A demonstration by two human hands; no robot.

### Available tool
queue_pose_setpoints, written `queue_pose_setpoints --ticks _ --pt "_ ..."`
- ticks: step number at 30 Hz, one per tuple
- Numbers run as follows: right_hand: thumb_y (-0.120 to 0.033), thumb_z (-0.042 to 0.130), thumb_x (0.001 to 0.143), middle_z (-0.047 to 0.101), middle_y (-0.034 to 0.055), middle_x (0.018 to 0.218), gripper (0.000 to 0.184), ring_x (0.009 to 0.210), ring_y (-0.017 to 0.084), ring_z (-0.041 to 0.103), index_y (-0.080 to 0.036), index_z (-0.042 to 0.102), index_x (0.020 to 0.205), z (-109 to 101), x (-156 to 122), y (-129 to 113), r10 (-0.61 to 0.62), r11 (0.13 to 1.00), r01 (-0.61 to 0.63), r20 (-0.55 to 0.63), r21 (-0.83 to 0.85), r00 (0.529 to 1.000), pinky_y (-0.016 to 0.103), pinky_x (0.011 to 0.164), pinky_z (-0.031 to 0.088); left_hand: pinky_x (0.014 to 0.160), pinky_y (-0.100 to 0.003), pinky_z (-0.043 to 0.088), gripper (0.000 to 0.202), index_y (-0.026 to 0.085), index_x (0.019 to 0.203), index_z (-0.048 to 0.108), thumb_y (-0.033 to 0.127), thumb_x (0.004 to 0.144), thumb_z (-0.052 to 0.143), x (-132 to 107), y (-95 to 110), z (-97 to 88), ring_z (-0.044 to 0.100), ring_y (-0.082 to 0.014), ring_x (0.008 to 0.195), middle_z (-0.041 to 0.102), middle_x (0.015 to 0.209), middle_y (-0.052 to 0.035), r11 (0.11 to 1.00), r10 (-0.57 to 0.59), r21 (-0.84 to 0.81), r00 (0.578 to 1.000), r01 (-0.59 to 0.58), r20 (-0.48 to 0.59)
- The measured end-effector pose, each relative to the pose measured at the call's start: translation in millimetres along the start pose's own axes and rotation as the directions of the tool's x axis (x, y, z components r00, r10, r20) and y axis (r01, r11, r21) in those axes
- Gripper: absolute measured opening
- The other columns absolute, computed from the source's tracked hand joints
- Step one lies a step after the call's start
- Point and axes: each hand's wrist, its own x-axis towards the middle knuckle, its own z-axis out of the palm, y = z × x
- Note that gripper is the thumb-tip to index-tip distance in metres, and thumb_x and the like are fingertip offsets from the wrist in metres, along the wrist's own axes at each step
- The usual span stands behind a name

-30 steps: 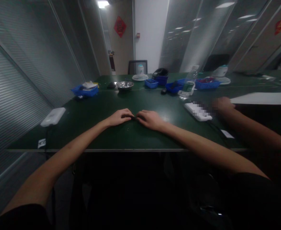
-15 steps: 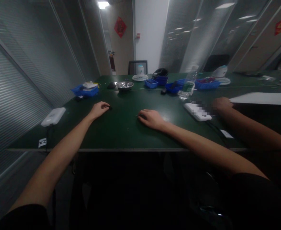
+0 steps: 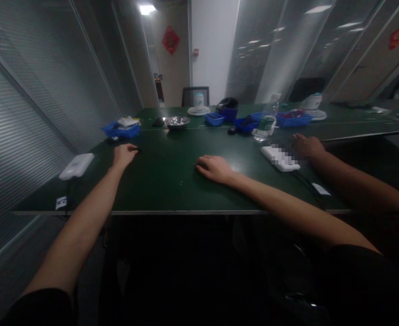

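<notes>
My left hand [image 3: 123,154] is stretched far out to the left on the dark green table [image 3: 172,181], fingers closed on a small dark object [image 3: 135,149] at its fingertips that I cannot make out. It is close to the blue tray [image 3: 121,130] at the left. My right hand [image 3: 214,168] rests palm down near the table's middle, fingers curled together, with something small and dark possibly under its fingertips.
Another person's forearm and hand [image 3: 308,147] lie at the right beside a white flat device [image 3: 279,158]. Farther back stand a metal bowl [image 3: 176,121], several blue trays [image 3: 214,118], a water bottle [image 3: 266,121] and small fans. A white device [image 3: 76,165] lies at the left edge.
My left hand has moved away from my right, sliding left and farther out toward the blue tray. My right hand has stayed put. The other person's hand shifted slightly forward.
</notes>
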Motion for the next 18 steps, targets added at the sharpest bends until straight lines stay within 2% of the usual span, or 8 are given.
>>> queue_pose_setpoints --ticks 4,10,14,18 --pt "-0.042 0.049 0.107 0.072 0.0105 0.118 0.034 0.092 0.022 0.068 -0.02 0.067 0.127 -1.8 -0.2 -0.9 0.0 1.0 0.0 0.007 0.01 1.0 0.03 0.074 0.046 0.1 -0.037 0.053 0.029 0.016 0.117 0.08 0.022 0.088 0.077 2.2 -6.7 0.8 0.07 -0.0257 0.102 0.078 0.11 -0.0106 1.0 0.017 0.008 1.0 -0.017 -0.01" --pt "-0.042 0.049 0.107 0.072 0.0102 0.119 0.033 0.094 0.023 0.068 -0.022 0.067 0.127 -1.8 -0.4 -1.4 0.0 1.0 0.0 -0.002 0.01 1.0 0.03 0.076 0.046 0.1 -0.04 0.052 0.027 0.018 0.116 0.082 0.027 0.091 0.075 3.6 -11.4 2.9 0.07 -0.0284 0.103 0.079 0.107 -0.0115 0.991 0.079 0.11 0.996 -0.074 -0.049" --pt "-0.042 0.049 0.107 0.072 0.0101 0.119 0.034 0.092 0.022 0.068 -0.021 0.067 0.126 -1.0 -0.2 -0.9 -0.002 1.0 0.002 0.0 0.001 1.0 0.03 0.073 0.045 0.102 -0.042 0.051 0.027 0.018 0.116 0.082 0.025 0.091 0.074 2.8 -10.8 3.5 0.069 -0.0304 0.107 0.078 0.111 -0.0131 0.985 0.104 0.141 0.994 -0.099 -0.029" --pt "-0.042 0.05 0.107 0.072 0.01 0.119 0.033 0.091 0.022 0.068 -0.022 0.067 0.126 -0.6 -0.1 -0.3 -0.001 1.0 0.001 0.008 -0.004 1.0 0.03 0.073 0.045 0.106 -0.048 0.049 0.023 0.017 0.11 0.083 0.027 0.09 0.076 0.3 -5.5 1.3 0.069 -0.0343 0.11 0.077 0.107 -0.0152 0.981 0.131 0.142 0.991 -0.13 0.003"
